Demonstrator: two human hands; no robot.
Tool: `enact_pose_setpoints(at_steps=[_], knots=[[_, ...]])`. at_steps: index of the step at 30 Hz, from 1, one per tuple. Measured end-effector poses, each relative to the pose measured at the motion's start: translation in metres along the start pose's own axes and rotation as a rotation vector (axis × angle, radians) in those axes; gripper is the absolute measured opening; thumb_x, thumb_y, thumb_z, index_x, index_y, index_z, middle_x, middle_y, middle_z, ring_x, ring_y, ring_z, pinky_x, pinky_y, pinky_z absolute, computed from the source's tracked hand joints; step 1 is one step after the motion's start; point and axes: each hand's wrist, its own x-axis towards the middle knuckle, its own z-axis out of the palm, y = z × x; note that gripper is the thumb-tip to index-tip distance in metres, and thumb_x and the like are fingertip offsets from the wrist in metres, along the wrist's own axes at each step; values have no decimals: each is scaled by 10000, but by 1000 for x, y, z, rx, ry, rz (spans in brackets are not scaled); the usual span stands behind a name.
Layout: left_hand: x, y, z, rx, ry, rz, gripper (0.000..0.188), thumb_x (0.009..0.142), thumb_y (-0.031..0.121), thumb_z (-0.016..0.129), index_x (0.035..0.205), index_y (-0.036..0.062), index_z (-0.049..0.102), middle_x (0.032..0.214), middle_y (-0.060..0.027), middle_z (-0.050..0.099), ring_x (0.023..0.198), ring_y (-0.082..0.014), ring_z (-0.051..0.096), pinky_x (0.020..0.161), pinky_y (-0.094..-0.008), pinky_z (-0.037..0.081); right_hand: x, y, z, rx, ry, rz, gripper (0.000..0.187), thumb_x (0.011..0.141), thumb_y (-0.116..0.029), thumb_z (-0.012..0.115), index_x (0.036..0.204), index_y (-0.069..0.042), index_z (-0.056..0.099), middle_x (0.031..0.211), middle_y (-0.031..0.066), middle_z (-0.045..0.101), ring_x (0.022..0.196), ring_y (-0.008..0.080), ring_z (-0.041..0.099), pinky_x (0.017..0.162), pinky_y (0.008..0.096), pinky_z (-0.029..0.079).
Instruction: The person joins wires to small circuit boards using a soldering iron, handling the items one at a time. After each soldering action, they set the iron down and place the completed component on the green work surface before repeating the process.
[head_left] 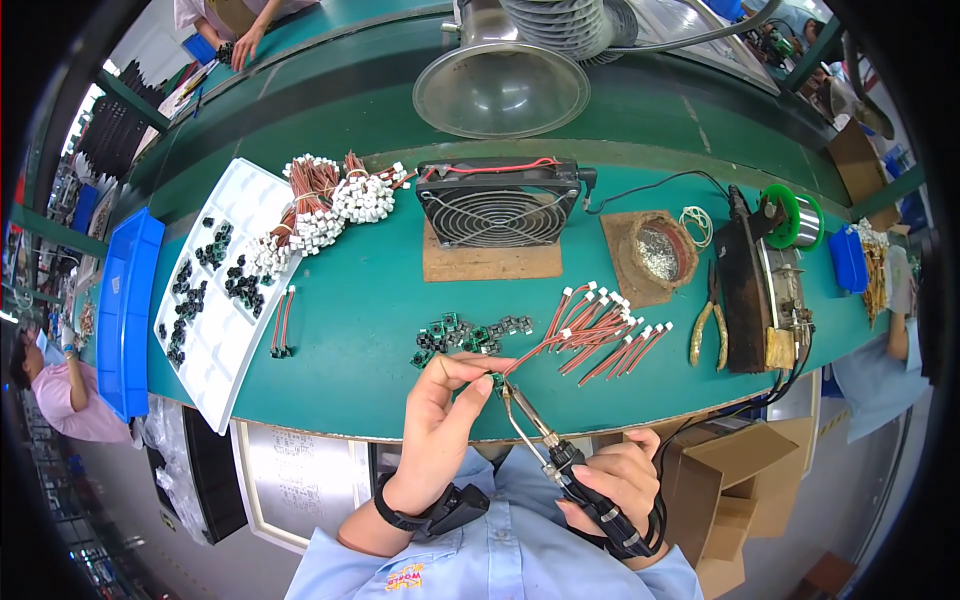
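Near the table's front edge, my left hand (440, 408) pinches a small green circuit board (497, 380) between thumb and fingers. A red-brown wire lead (534, 353) runs from the board toward the heap of leads. My right hand (622, 482) is wrapped round the black handle of a soldering iron (580, 482) with a thin metal feed tube alongside. Its tip meets or almost meets the board; the exact contact is too small to tell. Just beyond my left hand lie several loose green-and-black boards (460, 335). Wire leads with white connectors (605, 330) are spread to their right.
A black fan (500, 205) stands at the back centre, below a metal fume hood (502, 90). Rightward are a solder pot (658, 252), pliers (709, 325), a black soldering unit (745, 300) and a solder reel (800, 218). Leftward are a white tray (225, 350), bundled leads (320, 205) and a blue bin (130, 310).
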Motion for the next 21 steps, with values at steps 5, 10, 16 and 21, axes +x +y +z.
enact_pose_setpoints(at_steps=[5,10,16,21], knots=[[-1,0,0,-2,12,-4,18,888,46,497,894,32,488,1051,-166,620,1009,-198,565,933,-331,385,-1,0,0,-8,0,-3,377,610,-223,772,940,-124,616,703,14,608,674,188,569,888,427,325],[2,2,2,-43,11,-33,14,887,51,497,886,39,491,1048,-167,621,1020,-197,556,932,-334,380,0,2,-6,7,2,0,382,638,-241,759,964,-118,604,711,33,608,682,199,570,894,429,324],[-2,13,-3,-171,-6,-127,14,890,49,494,878,43,493,1056,-171,617,1036,-201,545,932,-342,377,-2,12,-7,-44,199,0,429,653,-241,761,1021,-104,588,768,34,602,709,192,575,893,424,349],[0,3,-7,-173,-63,-63,32,908,56,483,878,45,488,1071,-171,612,1014,-184,550,912,-325,398,1,53,-7,-110,555,376,387,837,-55,570,1211,-8,482,1164,105,509,1045,193,493,937,325,357]])
